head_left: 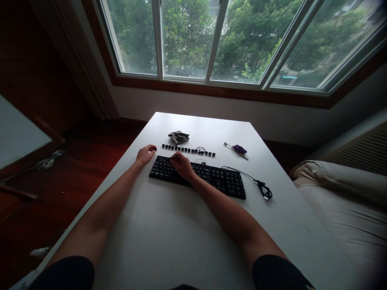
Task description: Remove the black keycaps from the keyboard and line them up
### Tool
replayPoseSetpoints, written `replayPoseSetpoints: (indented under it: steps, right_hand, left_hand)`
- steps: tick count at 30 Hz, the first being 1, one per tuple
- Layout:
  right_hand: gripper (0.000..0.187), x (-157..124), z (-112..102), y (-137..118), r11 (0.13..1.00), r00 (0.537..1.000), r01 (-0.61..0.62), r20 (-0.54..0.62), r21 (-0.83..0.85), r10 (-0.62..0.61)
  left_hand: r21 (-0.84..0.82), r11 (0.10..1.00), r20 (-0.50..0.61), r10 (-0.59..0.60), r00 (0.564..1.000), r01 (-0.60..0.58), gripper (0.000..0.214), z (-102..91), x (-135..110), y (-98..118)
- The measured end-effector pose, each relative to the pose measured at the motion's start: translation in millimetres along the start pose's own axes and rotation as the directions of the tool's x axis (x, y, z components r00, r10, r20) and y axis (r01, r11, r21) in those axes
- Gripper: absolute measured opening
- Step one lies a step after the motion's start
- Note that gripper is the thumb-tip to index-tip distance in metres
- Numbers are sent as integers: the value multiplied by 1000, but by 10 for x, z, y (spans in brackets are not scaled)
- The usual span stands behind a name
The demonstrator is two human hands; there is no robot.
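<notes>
A black keyboard (208, 174) lies across the white table in front of me. My left hand (146, 154) rests just beyond its left end, fingers pinched on a small black keycap (155, 149). Over the upper left keys is my right hand (182, 165), its fingers closed. Something thin and dark shows at those fingertips, too small to name. Behind the keyboard runs a row of loose black keycaps (186, 150), with a thin wire loop (200, 150) among them. A clear round piece (200, 161) sits at the keyboard's back edge.
A crumpled grey cloth (179, 137) lies behind the keycaps. To the right are a purple cloth or bundle (239, 149), a thin stick-like brush (227, 145) and the keyboard's bundled cable (264, 188). A pale couch (329, 209) stands beside the white table (145, 237).
</notes>
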State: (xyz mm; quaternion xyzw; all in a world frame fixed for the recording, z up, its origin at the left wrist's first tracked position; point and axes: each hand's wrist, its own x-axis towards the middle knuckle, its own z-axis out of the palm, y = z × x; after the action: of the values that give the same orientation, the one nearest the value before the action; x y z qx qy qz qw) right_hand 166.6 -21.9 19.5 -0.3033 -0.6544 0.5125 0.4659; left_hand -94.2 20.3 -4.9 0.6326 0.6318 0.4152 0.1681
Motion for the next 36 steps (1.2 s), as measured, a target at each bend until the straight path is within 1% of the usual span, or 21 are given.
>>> replayPoseSetpoints:
  steps: [3, 5, 8, 11, 16, 20, 24, 28, 32, 36]
  right_hand:
    - [22, -9, -5, 28, 1000, 1000, 8, 2, -9, -8]
    - [22, -11, -10, 45, 999, 1000, 0, -4, -41, 0]
    - [21, -8, -13, 68, 998, 1000, 11, -3, -65, -12]
    - [21, -3, -12, 90, 999, 999, 41, 0, -24, -41]
    - [22, 2, -8, 78, 1000, 999, 29, -32, -8, -29]
    - [24, 38, 3, 22, 999, 999, 14, -35, 47, -13]
    - [25, 124, 22, -28, 997, 997, 32, -78, 67, -27]
    - [24, 224, 37, -64, 999, 996, 23, -92, 37, -19]
    - [21, 334, 57, -95, 1000, 995, 26, -99, -17, -28]
    - [17, 448, 91, -131, 992, 993, 31, -107, -122, -44]
  left_hand:
    - [117, 991, 3, 63, 998, -63, 21, 14, 97, -38]
    - [195, 977, 0, 87, 996, -85, 21, 43, 124, -46]
    - [314, 947, 3, 71, 997, -69, 23, 78, 128, -54]
    - [372, 926, 20, 57, 998, -60, 26, 89, 122, -66]
    - [383, 922, 9, 64, 998, -62, 28, 100, 127, -101]
    - [345, 936, -7, 78, 997, -70, 30, 106, 123, -137]
    - [302, 950, -18, 86, 996, -77, 29, 101, 115, -152]
    - [277, 959, -25, 77, 997, -67, 31, 100, 119, -141]
    - [310, 950, -25, 59, 998, -49, 27, 105, 130, -121]
    - [330, 943, -21, 59, 998, -49, 23, 95, 136, -115]
